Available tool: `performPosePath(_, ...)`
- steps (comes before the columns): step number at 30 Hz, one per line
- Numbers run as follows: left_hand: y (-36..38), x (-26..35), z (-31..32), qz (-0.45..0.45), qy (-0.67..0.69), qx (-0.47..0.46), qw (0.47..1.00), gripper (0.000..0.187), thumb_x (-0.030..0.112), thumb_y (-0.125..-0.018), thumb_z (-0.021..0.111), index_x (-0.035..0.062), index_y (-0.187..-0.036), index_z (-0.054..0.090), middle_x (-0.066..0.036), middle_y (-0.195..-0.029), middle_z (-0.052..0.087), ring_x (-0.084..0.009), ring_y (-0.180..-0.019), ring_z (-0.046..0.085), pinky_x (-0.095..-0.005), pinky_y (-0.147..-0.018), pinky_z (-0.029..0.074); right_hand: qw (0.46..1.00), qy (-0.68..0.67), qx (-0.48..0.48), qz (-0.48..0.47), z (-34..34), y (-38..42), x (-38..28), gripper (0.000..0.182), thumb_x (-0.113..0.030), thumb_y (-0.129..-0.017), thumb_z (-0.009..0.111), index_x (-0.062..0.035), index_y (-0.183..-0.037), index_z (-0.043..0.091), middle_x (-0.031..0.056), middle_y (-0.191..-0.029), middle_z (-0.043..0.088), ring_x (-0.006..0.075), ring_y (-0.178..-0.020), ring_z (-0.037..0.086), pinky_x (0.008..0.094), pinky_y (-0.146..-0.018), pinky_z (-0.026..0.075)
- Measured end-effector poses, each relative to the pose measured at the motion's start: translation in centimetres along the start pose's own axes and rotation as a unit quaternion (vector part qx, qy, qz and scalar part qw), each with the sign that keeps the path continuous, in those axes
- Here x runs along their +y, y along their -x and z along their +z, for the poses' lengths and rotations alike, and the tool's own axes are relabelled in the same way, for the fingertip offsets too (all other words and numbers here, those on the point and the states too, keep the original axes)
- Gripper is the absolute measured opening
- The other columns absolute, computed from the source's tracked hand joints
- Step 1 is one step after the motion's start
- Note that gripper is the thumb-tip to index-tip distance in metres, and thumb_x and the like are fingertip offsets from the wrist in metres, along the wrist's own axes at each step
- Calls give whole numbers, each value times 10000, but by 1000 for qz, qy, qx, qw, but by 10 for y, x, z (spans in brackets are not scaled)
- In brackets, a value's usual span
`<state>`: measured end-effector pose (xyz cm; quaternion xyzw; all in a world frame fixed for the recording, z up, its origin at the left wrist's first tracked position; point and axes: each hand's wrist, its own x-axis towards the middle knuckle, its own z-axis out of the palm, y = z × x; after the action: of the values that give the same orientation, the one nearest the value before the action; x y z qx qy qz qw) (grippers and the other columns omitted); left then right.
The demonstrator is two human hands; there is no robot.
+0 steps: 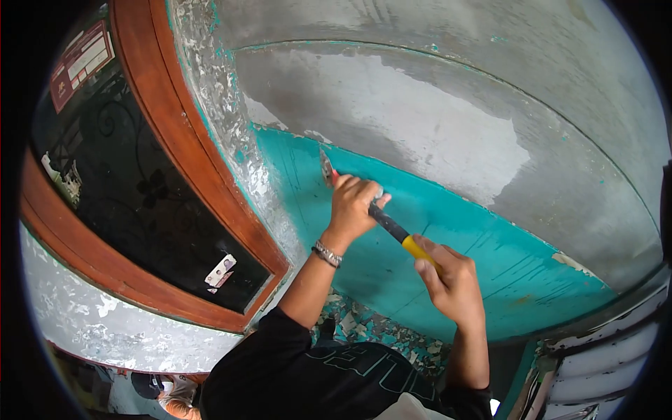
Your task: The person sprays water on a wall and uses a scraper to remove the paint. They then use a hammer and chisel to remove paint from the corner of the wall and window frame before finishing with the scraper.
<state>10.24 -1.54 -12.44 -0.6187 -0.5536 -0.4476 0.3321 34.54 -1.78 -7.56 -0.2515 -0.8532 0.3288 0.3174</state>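
My left hand (353, 208), with a bracelet at the wrist, is closed around a scraper (326, 166). The scraper's metal blade rests near the upper edge of the turquoise paint (413, 231) on the wall, and a bit of red shows beside my fingers. My right hand (453, 280) grips the yellow part of a hammer's handle (389, 225), which turns black farther up. The hammer's head is right at my left hand and mostly hidden by it. Above the paint edge, the wall shows grey and pale bare patches (434, 133).
To the left stands a wooden-framed dark glass panel (143, 189) with stickers on it. Paint flakes (364, 325) litter the ground below the wall. Slatted white panels (602, 371) are at the lower right. Another person (175, 392) is at the lower left.
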Motion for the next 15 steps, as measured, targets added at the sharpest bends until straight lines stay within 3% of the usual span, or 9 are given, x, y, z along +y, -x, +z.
performPosePath(2, -1, 17, -4, -12, 35, -26, 999, 239, 204, -762, 718, 94, -702, 515, -48, -647, 572, -235, -629, 545, -367, -696, 385, 976, -128, 19, -177, -13, 5, 11, 518, -329, -801, 711, 24, -1167, 612, 222, -954, 648, 297, -793, 646, 360, -656, 519)
performPosePath(4, -19, 40, -3, -31, 64, -10, 997, 286, 255, -777, 726, 90, -694, 508, -67, -611, 535, -268, -629, 559, -394, -650, 392, 953, -212, 36, -214, -36, 9, 27, 505, -394, -802, 698, 12, -1093, 618, 213, -1032, 620, 288, -869, 618, 390, -740, 506)
performPosePath(6, -49, 61, 0, -37, 102, 21, 994, 324, 264, -766, 735, 90, -681, 475, -59, -601, 532, -277, -564, 538, -391, -557, 380, 871, -372, 200, -250, -37, 6, 19, 458, -403, -842, 650, -11, -1061, 562, 205, -1132, 579, 271, -988, 577, 436, -862, 477)
performPosePath(9, -88, 82, 2, -29, 155, 48, 986, 303, 233, -759, 731, 76, -754, 472, -80, -673, 540, -290, -643, 547, -396, -615, 390, 867, -156, 387, -273, -34, -53, -36, 382, -274, -894, 566, 41, -1100, 503, 163, -1037, 577, 265, -971, 569, 448, -935, 425)
performPosePath(10, -94, 84, -1, -32, 184, 31, 982, 284, 207, -749, 732, 70, -805, 489, -97, -745, 557, -294, -722, 562, -398, -672, 406, 862, -209, 349, -302, -32, -69, -42, 393, -283, -917, 557, 48, -1114, 479, 126, -937, 559, 244, -893, 552, 459, -959, 401)
performPosePath(12, -96, 80, -12, -4, 210, 41, 977, 297, 192, -734, 727, 59, -881, 506, -117, -843, 555, -305, -816, 551, -404, -748, 400, 820, -381, 262, -338, -18, -96, -47, 409, -349, -936, 555, 13, -1104, 467, 57, -793, 493, 167, -711, 510, 374, -777, 483)
performPosePath(13, -95, 75, -18, 21, 233, 50, 971, 337, 177, -719, 722, 48, -958, 522, -137, -941, 554, -316, -909, 540, -411, -823, 395, 820, -381, 258, -341, -19, -98, -49, 409, -349, -936, 555, 13, -1104, 467, 57, -793, 493, 167, -711, 510, 374, -777, 483)
performPosePath(14, -82, 62, -28, 19, 226, 43, 973, 429, 181, -691, 709, 42, -1061, 542, -147, -1074, 532, -339, -1011, 504, -414, -911, 365, 809, -420, 256, -321, -23, -100, -51, 412, -383, -937, 550, -9, -1089, 466, 31, -745, 440, 133, -634, 453, 322, -649, 455)
performPosePath(15, -68, 40, -35, 11, 180, 70, 981, 466, 220, -695, 716, 32, -1086, 544, -140, -1067, 552, -338, -1001, 515, -405, -909, 373, 797, -458, 254, -301, -28, -103, -55, 415, -416, -938, 546, -32, -1074, 465, 5, -697, 387, 99, -557, 396, 270, -521, 426)
